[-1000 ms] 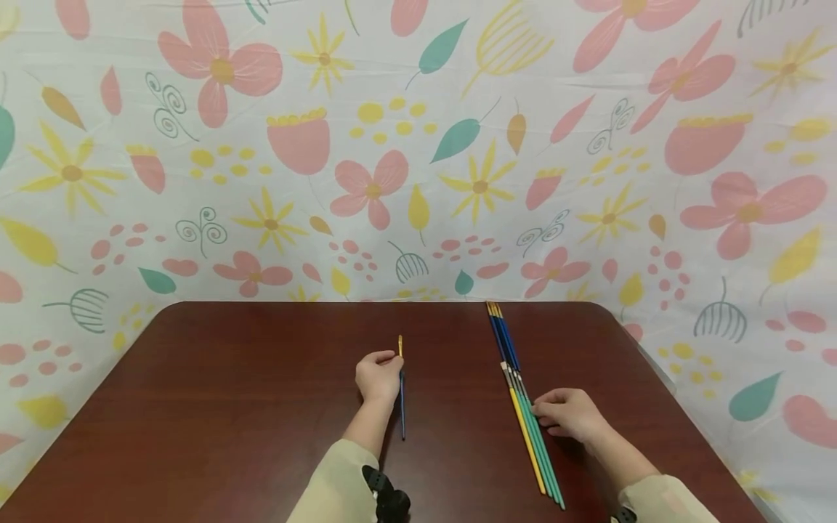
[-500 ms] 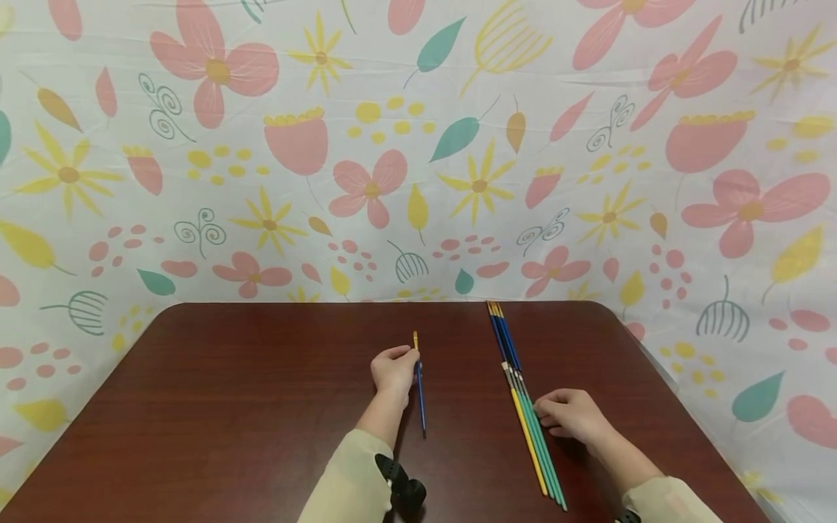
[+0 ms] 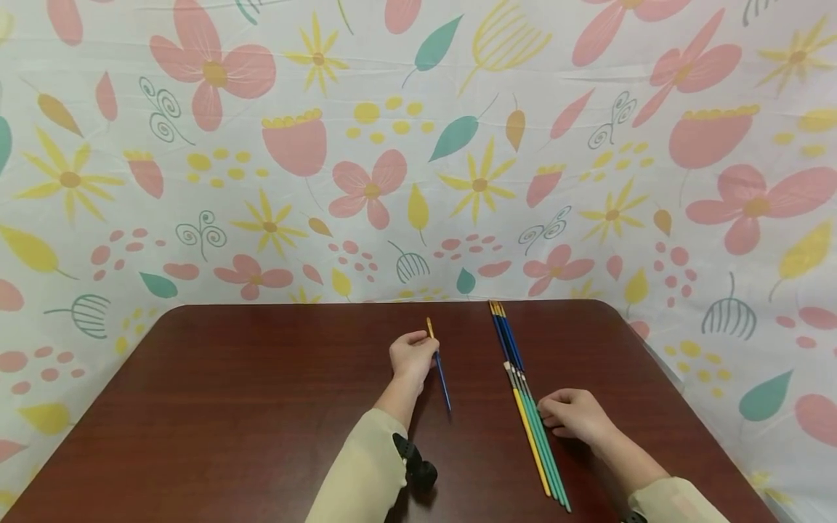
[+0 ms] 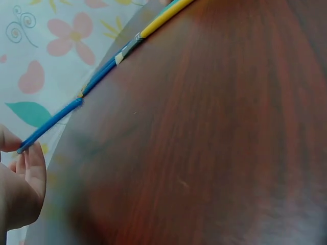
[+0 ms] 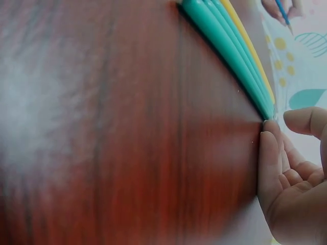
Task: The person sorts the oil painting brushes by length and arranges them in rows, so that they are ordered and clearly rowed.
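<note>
A blue paintbrush (image 3: 442,379) with a golden ferrule is pinched near its bristle end by my left hand (image 3: 412,357), over the middle of the table. In the left wrist view the same blue brush (image 4: 51,123) slants away from the fingers. My right hand (image 3: 577,417) rests at the right side of several green paintbrushes (image 3: 548,444), its fingertips at their edge. Along their left lies a yellow paintbrush (image 3: 532,438). Beyond their bristles, several blue paintbrushes (image 3: 506,338) lie together in line. The right wrist view shows the right thumb (image 5: 306,121) apart from the fingers.
The dark reddish-brown table (image 3: 216,407) has rounded far corners. A floral cloth (image 3: 366,87) hangs behind it and at both sides. The blue brushes' bristles reach the table's far edge. A black device (image 3: 418,468) sits on the left wrist.
My left hand has moved right and slightly away with the blue paintbrush, toward the row of brushes. The brush has tilted, its handle end swinging right. The right hand stays by the green brushes.
</note>
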Action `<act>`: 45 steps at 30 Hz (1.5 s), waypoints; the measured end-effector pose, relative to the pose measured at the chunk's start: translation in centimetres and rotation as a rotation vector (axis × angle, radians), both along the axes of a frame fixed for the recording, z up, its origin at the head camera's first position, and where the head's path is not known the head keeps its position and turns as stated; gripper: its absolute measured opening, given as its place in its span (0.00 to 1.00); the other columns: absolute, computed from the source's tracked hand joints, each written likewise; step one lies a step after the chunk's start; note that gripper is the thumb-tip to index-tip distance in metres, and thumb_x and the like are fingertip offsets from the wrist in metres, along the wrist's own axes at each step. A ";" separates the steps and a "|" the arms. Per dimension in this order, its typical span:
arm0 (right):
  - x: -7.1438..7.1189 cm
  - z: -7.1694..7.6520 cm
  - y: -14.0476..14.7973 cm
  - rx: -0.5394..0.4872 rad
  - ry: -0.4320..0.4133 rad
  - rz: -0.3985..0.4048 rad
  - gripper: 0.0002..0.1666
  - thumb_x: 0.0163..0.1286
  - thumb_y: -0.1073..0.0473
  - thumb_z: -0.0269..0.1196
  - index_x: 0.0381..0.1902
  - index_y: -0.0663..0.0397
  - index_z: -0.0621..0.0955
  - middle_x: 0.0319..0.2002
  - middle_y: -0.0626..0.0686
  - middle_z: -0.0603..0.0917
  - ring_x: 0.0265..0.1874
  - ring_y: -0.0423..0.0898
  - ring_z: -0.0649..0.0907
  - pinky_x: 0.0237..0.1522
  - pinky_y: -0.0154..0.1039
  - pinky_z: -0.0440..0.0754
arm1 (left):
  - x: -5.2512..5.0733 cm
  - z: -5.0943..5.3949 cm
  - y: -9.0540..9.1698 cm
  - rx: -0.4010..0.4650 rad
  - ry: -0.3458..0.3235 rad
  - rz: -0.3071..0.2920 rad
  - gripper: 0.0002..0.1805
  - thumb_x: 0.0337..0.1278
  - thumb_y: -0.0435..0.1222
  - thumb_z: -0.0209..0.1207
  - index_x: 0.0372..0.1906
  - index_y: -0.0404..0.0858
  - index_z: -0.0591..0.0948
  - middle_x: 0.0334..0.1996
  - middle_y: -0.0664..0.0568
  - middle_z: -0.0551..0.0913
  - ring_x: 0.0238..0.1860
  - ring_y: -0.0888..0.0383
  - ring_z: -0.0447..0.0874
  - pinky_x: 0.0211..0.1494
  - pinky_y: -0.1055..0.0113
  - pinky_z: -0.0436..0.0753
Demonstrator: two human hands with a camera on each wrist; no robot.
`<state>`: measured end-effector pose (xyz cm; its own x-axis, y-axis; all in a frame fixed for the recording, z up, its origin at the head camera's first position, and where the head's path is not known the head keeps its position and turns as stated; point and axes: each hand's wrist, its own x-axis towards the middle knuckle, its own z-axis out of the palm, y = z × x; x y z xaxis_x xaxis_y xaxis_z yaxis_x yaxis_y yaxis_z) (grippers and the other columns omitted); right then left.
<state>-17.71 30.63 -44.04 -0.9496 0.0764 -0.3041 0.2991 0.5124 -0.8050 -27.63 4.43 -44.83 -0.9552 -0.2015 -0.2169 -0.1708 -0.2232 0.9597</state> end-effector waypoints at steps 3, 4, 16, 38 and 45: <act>-0.1 -0.1 0.1 -0.010 -0.010 0.011 0.19 0.67 0.57 0.58 0.47 0.68 0.80 0.39 0.56 0.85 0.35 0.46 0.85 0.37 0.44 0.86 | -0.6 0.0 0.5 -0.008 0.002 -0.015 0.16 0.49 0.28 0.62 0.46 0.34 0.81 0.41 0.43 0.84 0.35 0.56 0.84 0.36 0.63 0.86; -0.1 -0.2 0.2 -0.011 -0.012 0.016 0.19 0.67 0.56 0.59 0.47 0.68 0.80 0.39 0.56 0.85 0.35 0.46 0.85 0.38 0.44 0.86 | -0.8 0.0 0.7 -0.007 0.000 -0.022 0.15 0.49 0.28 0.62 0.46 0.35 0.81 0.41 0.43 0.84 0.35 0.56 0.85 0.36 0.63 0.86; -0.1 -0.2 0.6 -0.027 -0.015 0.036 0.19 0.62 0.58 0.65 0.45 0.69 0.81 0.34 0.52 0.87 0.34 0.45 0.84 0.37 0.44 0.86 | -3.0 0.1 4.0 0.027 0.013 -0.065 0.12 0.49 0.25 0.62 0.42 0.32 0.82 0.39 0.41 0.84 0.31 0.56 0.85 0.36 0.64 0.87; 0.0 -0.7 0.7 -0.041 -0.006 0.081 0.21 0.61 0.55 0.65 0.45 0.67 0.81 0.32 0.50 0.86 0.33 0.44 0.83 0.36 0.42 0.85 | -6.1 -0.9 8.3 0.047 -0.042 0.007 0.10 0.49 0.25 0.64 0.39 0.33 0.84 0.44 0.42 0.80 0.32 0.52 0.85 0.35 0.63 0.86; -0.3 -0.7 0.4 -0.050 0.004 0.091 0.21 0.61 0.55 0.66 0.44 0.67 0.81 0.32 0.50 0.86 0.32 0.44 0.83 0.36 0.42 0.85 | -6.9 -1.0 9.1 0.040 -0.037 0.041 0.09 0.47 0.24 0.64 0.37 0.33 0.84 0.41 0.42 0.81 0.29 0.52 0.84 0.33 0.62 0.86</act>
